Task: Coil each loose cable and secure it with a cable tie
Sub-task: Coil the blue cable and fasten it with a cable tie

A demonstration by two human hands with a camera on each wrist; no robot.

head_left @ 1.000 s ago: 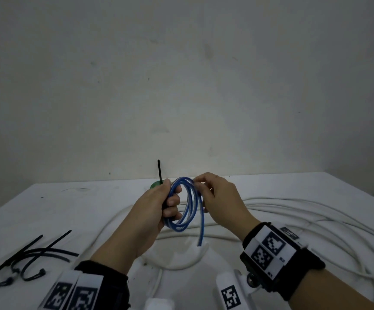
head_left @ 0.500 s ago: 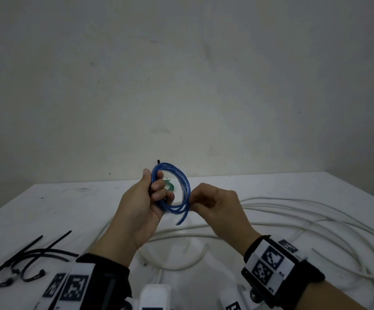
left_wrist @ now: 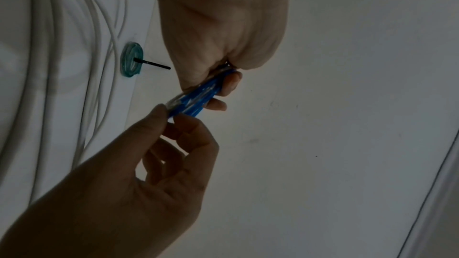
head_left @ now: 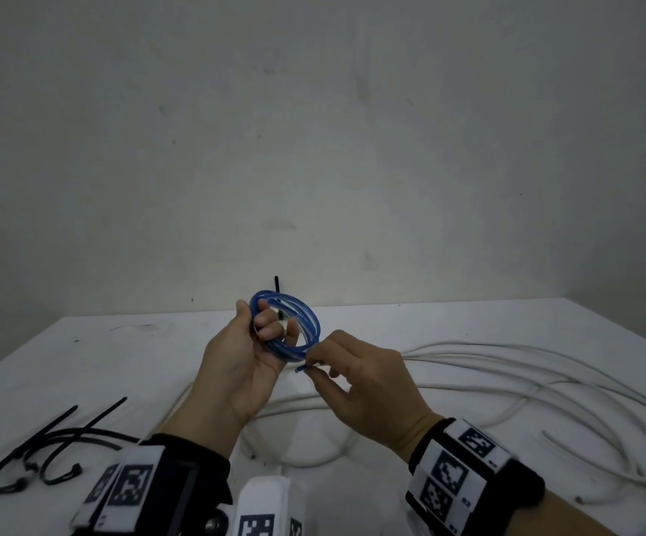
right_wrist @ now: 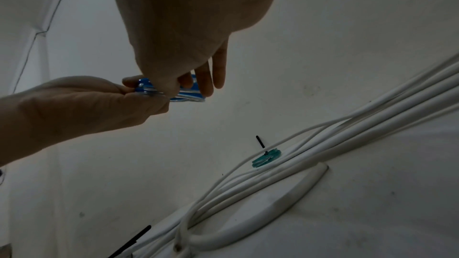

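Above the white table [head_left: 81, 365], just in front of the tangle of thick white cable [head_left: 526, 365] that sprawls across it, the thin blue cable [head_left: 294, 326] is held up in the air as a small round coil of several turns. The left hand [head_left: 244, 361] grips one side of the coil, thumb on the outside and fingers curled through the ring, seemingly to keep the turns stacked and stop them springing apart. The right hand [head_left: 356, 384], on the near side of the coil and closer to the white cable, pinches the short loose end of the blue cable between thumb and forefinger, with its other fingers loosely curled; the end pokes out just below the coil's lower edge. That hold suggests the tail is being laid or tucked against the turns, so the coil is nearly complete but not yet tied.

Beyond the white cable, towards the wall, a small teal coil [right_wrist: 267, 157] lies flat on the table with a black tie tail [right_wrist: 261, 142] standing up from it, apparently already secured. Well away from the white cable, at the table's near left edge, a loose bunch of black plastic cable ties [head_left: 50, 454] waits; one would have to be fetched from there to bind the blue coil.
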